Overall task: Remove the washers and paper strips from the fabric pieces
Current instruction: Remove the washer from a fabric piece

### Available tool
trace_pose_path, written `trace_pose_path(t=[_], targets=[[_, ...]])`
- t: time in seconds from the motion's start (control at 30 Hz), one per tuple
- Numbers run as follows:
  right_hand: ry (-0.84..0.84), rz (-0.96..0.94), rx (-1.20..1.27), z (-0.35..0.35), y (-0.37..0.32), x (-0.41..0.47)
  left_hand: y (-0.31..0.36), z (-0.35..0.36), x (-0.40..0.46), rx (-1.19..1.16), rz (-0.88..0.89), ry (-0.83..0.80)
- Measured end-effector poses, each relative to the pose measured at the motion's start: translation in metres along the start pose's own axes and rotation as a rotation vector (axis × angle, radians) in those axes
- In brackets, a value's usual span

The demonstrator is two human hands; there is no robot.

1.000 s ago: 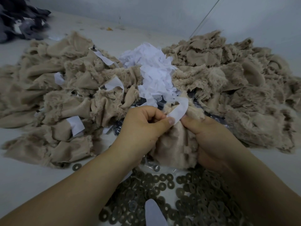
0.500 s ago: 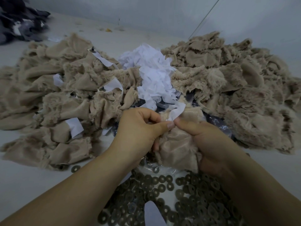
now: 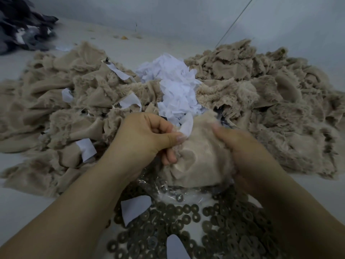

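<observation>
left hand (image 3: 147,139): thumb and fingers pinch the lower end of the white paper strip (image 3: 187,126)
right hand (image 3: 240,146): curled, gripping the beige fuzzy fabric piece (image 3: 199,157), held just above the floor (image 3: 22,200) at its near edge
fabric handling: likely soft, light, floppy; best bunched close beside the strip
strip handling: thin, probably tears; take it low
change: strip now stands clear, fabric tugged rightward
washers: flat dark ring washers (image 3: 186,217) heaped beneath
</observation>
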State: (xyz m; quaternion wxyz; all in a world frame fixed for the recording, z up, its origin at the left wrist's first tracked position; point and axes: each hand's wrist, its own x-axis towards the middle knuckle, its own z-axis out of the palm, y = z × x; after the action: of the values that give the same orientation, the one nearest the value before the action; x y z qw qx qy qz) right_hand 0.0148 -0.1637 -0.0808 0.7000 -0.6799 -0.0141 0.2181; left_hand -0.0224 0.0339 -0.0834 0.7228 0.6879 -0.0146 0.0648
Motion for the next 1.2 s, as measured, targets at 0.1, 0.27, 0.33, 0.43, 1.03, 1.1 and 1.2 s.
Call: trace_pose_path(t=[0.1, 0.27, 0.33, 0.43, 1.03, 1.1, 1.2], targets=[[0.321, -0.316, -0.640, -0.011, 0.002, 0.008, -0.001, -0.006, 0.004, -0.021, 0.004, 0.028], [-0.094, -0.463, -1.415, -0.004, 0.017, 0.010, -0.004, -0.003, 0.003, -0.030, 0.008, -0.004], [-0.121, -0.441, -1.447, -0.002, 0.016, 0.011, -0.004, -0.004, 0.003, -0.032, 0.002, -0.008], [-0.099, -0.435, -1.423, 0.002, 0.016, 0.011, 0.000, -0.008, 0.004, -0.053, -0.021, -0.034], [0.068, -0.441, -1.360, 0.021, 0.020, 0.010, 0.007, -0.017, 0.004, -0.003, -0.062, -0.133], [0.068, -0.446, -1.351, 0.022, 0.023, 0.012, 0.006, -0.015, 0.004, 0.000, -0.069, -0.138], [0.117, -0.509, -1.248, 0.018, 0.028, 0.011, 0.004, -0.014, 0.004, -0.015, -0.081, -0.125]])
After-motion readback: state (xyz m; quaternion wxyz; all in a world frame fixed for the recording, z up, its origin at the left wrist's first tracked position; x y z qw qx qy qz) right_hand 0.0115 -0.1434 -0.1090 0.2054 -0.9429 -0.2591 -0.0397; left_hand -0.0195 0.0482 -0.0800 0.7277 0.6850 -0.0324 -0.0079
